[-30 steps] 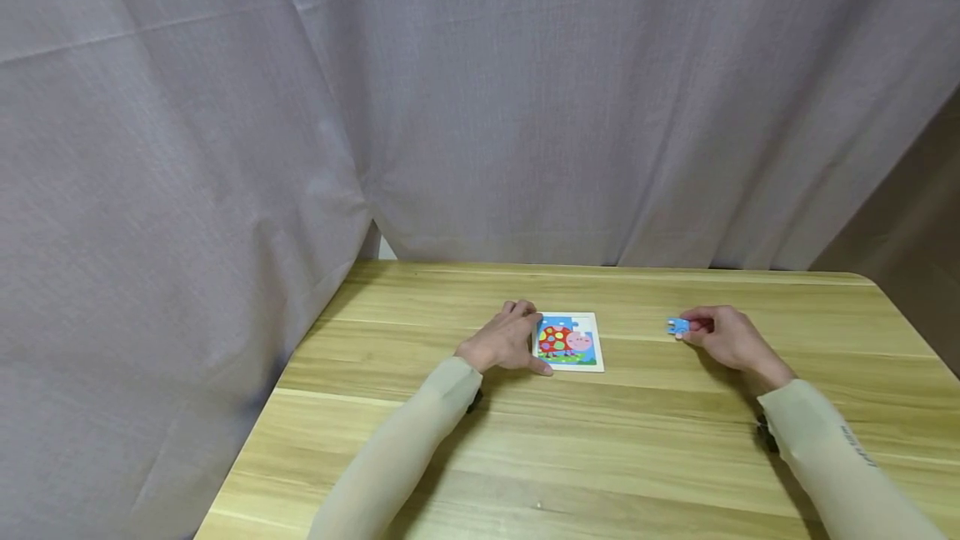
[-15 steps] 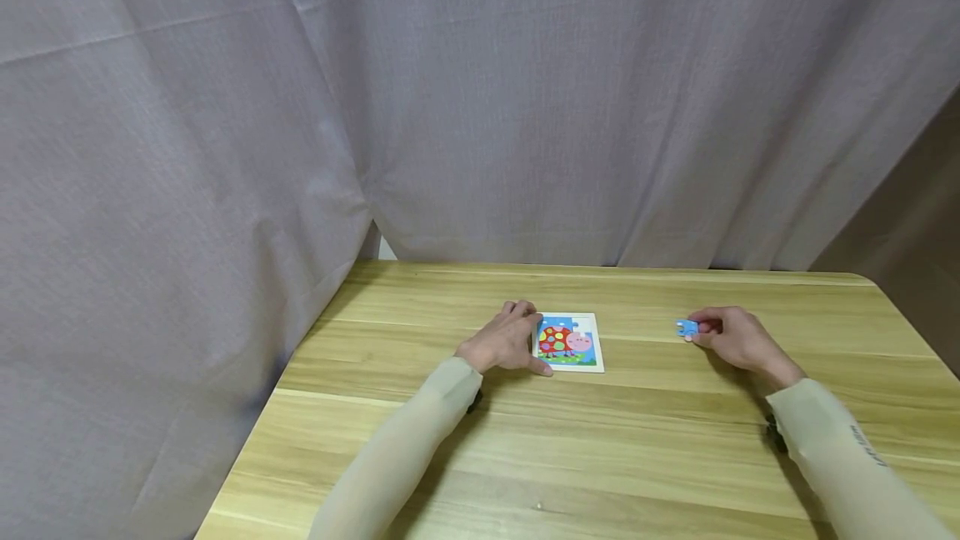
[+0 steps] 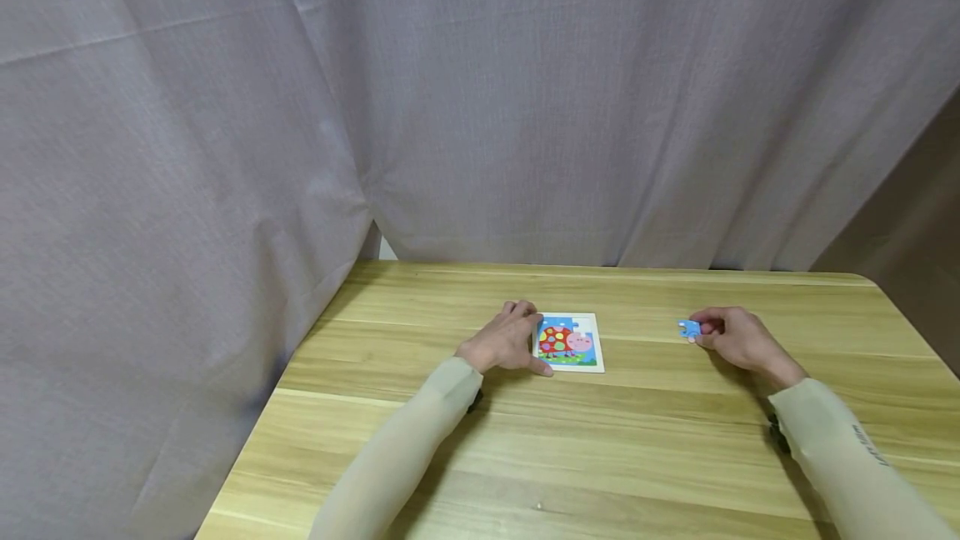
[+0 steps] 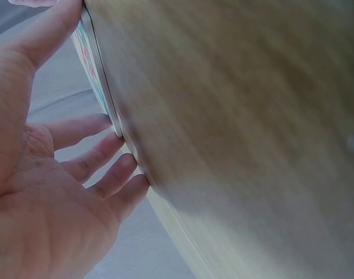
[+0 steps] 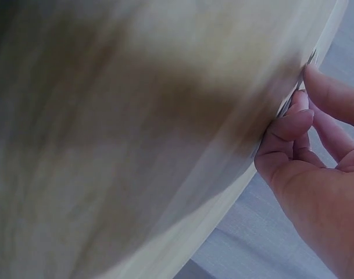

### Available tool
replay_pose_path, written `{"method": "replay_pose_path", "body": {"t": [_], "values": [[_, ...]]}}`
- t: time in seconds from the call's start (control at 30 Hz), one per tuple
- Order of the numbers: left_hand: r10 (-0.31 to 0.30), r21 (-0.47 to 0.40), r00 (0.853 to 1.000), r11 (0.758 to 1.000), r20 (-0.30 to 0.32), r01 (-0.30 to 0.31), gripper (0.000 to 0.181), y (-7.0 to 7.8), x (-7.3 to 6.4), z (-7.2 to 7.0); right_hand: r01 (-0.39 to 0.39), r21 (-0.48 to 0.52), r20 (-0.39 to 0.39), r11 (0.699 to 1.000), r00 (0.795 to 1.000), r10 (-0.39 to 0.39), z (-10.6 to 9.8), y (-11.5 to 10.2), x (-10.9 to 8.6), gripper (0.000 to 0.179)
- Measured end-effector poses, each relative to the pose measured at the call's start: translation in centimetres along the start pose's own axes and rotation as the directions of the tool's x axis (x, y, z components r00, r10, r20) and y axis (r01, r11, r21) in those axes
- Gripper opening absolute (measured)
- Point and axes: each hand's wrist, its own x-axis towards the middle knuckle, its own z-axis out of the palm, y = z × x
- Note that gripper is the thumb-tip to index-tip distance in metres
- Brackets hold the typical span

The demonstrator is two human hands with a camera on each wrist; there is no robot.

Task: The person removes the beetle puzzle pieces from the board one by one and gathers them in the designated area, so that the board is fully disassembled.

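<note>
A small square jigsaw puzzle (image 3: 567,343) lies in its white frame, showing a pink pig face and a red spotted ladybird body. At its upper right is a pale gap without a piece. My left hand (image 3: 506,342) holds the frame's left side, thumb at the near corner and index finger at the far one. The left wrist view shows the frame edge-on between that thumb and index finger (image 4: 78,131), the other fingertips against the tabletop. Off to the right, my right hand (image 3: 738,338) pinches a blue puzzle piece (image 3: 688,329) low at the table.
Under both hands is a wooden tabletop (image 3: 585,457). Grey curtain cloth (image 3: 495,107) hangs behind its far edge and along its left side. A tiny pale speck (image 3: 538,507) is on the wood near the front.
My right hand has shifted slightly right with the blue puzzle piece, and the piece has turned a little. My left hand and the framed puzzle stay where they were.
</note>
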Motion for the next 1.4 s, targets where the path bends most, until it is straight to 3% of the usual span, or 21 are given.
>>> {"method": "replay_pose_path", "body": {"t": [1.4], "values": [[-0.008, -0.010, 1.000, 1.000, 0.002, 0.008, 0.104, -0.06, 0.12, 0.21, -0.030, -0.007, 0.036, 1.000, 0.999, 0.030, -0.23, -0.09, 0.00, 0.033]]}}
